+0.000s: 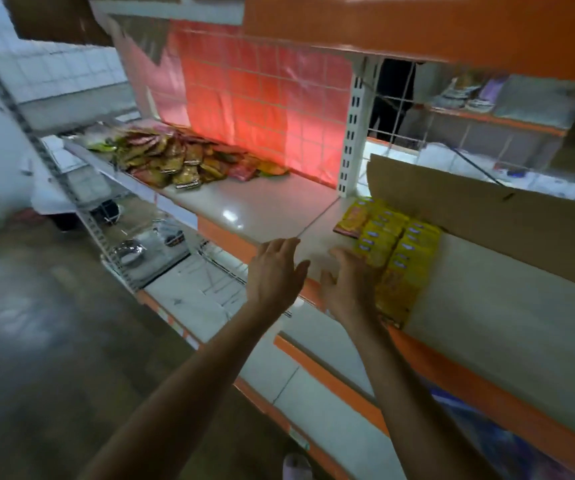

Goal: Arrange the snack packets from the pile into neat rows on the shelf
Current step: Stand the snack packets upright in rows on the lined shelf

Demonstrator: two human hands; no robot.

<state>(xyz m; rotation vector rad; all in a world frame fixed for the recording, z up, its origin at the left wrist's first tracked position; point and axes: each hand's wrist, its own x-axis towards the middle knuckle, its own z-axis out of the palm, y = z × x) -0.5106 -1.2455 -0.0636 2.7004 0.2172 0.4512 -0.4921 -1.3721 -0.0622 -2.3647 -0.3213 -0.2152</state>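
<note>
The pile of snack packets [175, 161] is lying far along the shelf [262, 209], probably light, crinkly and slippery, so I'm planning to pinch the edges. The yellow rows [397, 251] are sitting just beside my right hand [348, 285]. It and my left hand [275, 268] are spread, holding nothing.

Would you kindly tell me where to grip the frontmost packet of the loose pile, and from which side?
Probably pinch the frontmost packet by its near, dark-banded edge, coming from the aisle side over the bare shelf. It lies flat at the front of the pile with that edge free, while other packets seem to overlap its far end.
</note>
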